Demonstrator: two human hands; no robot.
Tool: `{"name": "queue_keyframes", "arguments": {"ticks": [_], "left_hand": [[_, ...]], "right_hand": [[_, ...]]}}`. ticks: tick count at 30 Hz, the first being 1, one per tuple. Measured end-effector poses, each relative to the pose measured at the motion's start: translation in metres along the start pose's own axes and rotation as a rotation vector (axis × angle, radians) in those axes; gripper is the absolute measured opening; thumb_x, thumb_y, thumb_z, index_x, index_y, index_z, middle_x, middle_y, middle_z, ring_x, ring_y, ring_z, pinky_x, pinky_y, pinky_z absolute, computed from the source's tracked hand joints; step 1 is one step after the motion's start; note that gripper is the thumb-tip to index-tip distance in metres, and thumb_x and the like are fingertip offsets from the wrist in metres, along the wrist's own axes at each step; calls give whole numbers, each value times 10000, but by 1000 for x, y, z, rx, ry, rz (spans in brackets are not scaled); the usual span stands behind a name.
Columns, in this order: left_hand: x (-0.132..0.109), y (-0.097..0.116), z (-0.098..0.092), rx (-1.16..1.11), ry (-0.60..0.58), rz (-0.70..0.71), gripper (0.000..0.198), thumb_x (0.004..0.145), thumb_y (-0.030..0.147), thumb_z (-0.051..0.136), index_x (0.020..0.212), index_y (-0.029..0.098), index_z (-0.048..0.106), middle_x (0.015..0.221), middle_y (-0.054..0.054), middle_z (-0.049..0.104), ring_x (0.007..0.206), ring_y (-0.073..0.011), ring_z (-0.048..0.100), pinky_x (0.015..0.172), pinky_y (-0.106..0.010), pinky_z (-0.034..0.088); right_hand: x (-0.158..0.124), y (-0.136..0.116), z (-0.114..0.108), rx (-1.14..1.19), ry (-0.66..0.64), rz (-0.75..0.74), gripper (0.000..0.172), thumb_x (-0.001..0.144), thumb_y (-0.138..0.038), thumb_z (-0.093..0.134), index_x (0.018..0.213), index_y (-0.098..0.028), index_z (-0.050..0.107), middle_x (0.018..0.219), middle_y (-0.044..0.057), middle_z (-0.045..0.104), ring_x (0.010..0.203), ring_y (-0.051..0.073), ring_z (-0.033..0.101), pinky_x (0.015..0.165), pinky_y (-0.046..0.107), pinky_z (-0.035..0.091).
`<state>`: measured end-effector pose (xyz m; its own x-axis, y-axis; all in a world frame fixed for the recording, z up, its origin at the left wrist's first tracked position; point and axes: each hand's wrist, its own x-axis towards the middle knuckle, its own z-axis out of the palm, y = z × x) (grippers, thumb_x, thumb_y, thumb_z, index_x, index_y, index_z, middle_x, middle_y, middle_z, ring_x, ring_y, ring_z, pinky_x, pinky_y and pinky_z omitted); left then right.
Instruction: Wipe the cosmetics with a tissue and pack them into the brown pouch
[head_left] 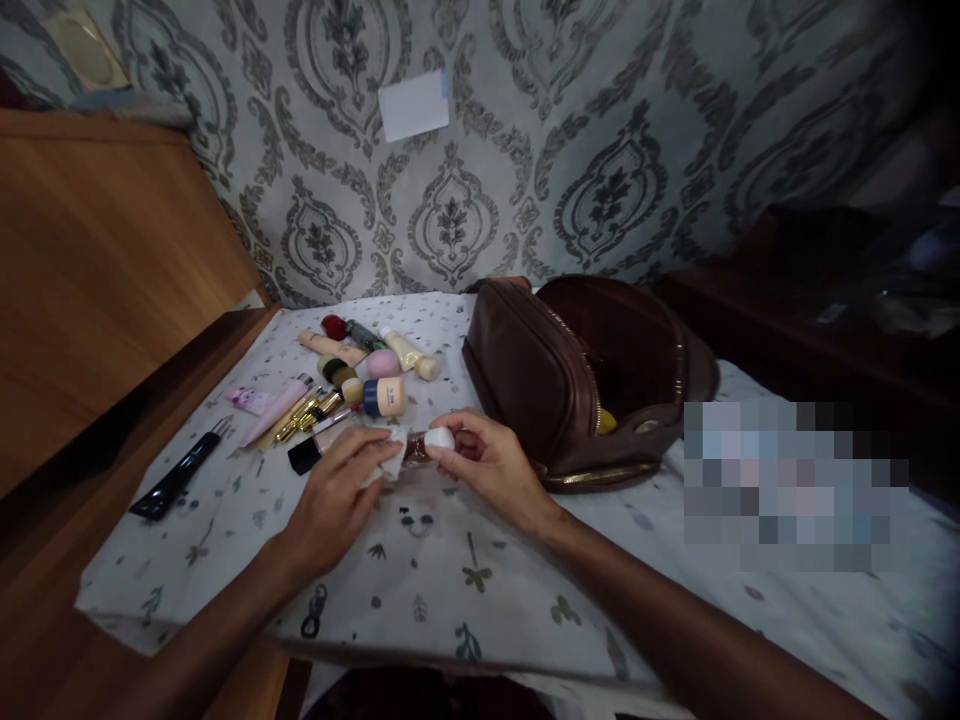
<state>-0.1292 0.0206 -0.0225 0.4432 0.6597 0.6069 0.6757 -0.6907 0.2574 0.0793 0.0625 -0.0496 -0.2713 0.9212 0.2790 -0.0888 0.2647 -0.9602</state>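
My right hand (491, 462) is closed around a small brownish bottle with a white cap (433, 441), held sideways just above the patterned white cloth (450, 570). My left hand (341, 495) pinches a white tissue or wipe (390, 447) against the bottle's body. Both hands meet at the middle of the cloth, just left of an open brown leather pouch (555, 385).
Several cosmetics lie in a cluster at the left: tubes, a blue-capped bottle (384, 397), a pink sponge (382, 362), gold-cased items (304, 412), a red-tipped brush (335, 326) and a black brush (176, 480). Wooden furniture (97, 270) stands left; patterned wallpaper behind.
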Motion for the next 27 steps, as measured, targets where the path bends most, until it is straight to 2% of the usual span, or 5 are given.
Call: {"name": "queue_keyframes", "arguments": {"ticks": [5,12,17,23,27], "left_hand": [[-13,-31,2,-104,-17,-293,187,909,204,559,1039,206,692,1081,-76,696,1043,-231,658,899,-388,537],[-20,-36,8,-150,40,-367,176,901,235,574,1005,207,713,1048,-78,717,1019,-231,668,902,-403,533],[-8,-17,4,-100,60,-250,234,905,159,537,1077,211,685,1082,-72,682,1055,-222,647,912,-392,534],[9,16,3,-62,40,-13,357,898,52,483,1189,213,614,1158,-94,620,1097,-210,611,926,-373,534],[7,20,5,-4,-6,89,403,900,28,467,1239,211,584,1182,-116,611,1109,-229,594,924,-397,533]], "right_hand": [[2,-2,-2,32,-13,50,215,763,-323,710,918,-198,630,722,-21,602,570,106,566,510,234,502],[4,0,-5,63,-41,41,289,725,-272,727,1003,-209,678,935,25,629,650,113,619,606,280,569],[3,-3,-6,-26,-49,-8,250,754,-267,714,994,-204,691,879,6,617,602,98,584,563,258,519],[2,-5,-6,-197,-18,-156,161,778,-258,717,931,-214,695,829,-1,643,724,136,591,635,261,493],[2,-4,-6,-184,-21,-140,140,784,-281,710,892,-204,667,806,-5,629,708,134,578,648,268,488]]}}
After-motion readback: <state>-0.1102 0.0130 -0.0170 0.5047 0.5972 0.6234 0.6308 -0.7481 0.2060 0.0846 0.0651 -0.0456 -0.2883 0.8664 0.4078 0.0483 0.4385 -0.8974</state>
